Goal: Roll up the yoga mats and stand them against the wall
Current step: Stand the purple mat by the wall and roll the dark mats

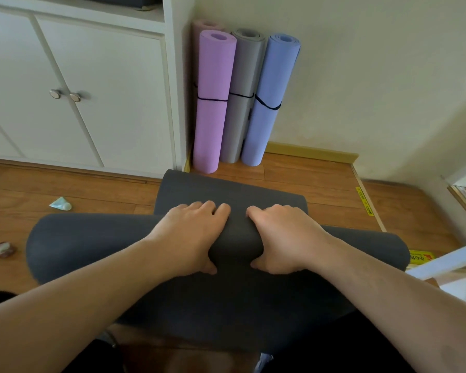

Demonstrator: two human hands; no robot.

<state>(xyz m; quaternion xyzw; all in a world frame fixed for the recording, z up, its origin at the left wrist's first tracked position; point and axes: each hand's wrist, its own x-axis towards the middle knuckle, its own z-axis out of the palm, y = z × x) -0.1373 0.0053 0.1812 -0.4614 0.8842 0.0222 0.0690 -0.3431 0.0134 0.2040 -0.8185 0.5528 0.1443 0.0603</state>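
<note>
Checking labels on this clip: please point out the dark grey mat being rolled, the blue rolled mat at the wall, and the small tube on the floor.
dark grey mat (92,246), head view, left part of the roll.
blue rolled mat (269,84), head view, upper side of the roll.
small tube (61,204), head view, middle of its body.

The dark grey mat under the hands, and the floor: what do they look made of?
Dark grey mat: likely soft foam or rubber with a matte finish, as it shows no glare and dents where the left hand and right hand grip it. Floor: wood or wood-look planks with visible grain, seams and a slight sheen.
</note>
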